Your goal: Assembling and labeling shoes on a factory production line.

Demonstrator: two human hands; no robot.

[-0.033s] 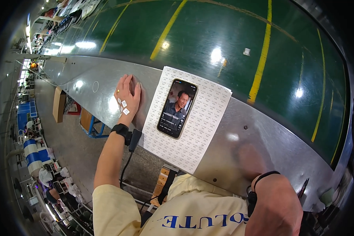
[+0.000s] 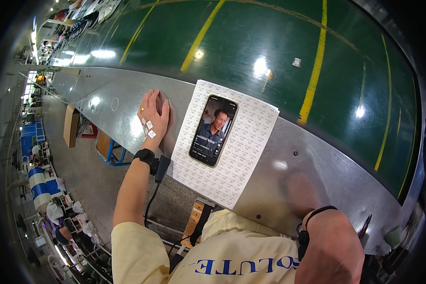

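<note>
My left hand lies on the metal table edge, fingers stretched out and holding nothing. Small white stickers cling to its back, and a ring sits on one finger. Just right of it, without contact, is a stack of white printed label sheets. On the sheets rests a smartphone, screen up and lit with a picture of a person in a dark shirt. At the lower right my bent right arm stands with its elbow by the metal surface; the right hand is out of view.
Beyond the metal edge runs a green surface with yellow stripes and a small white scrap. A black pen-like object is beside my right arm. A cable hangs from my left wristband. A brown cardboard piece stands left.
The picture on the phone's screen differs slightly. My left hand and right arm have not moved.
</note>
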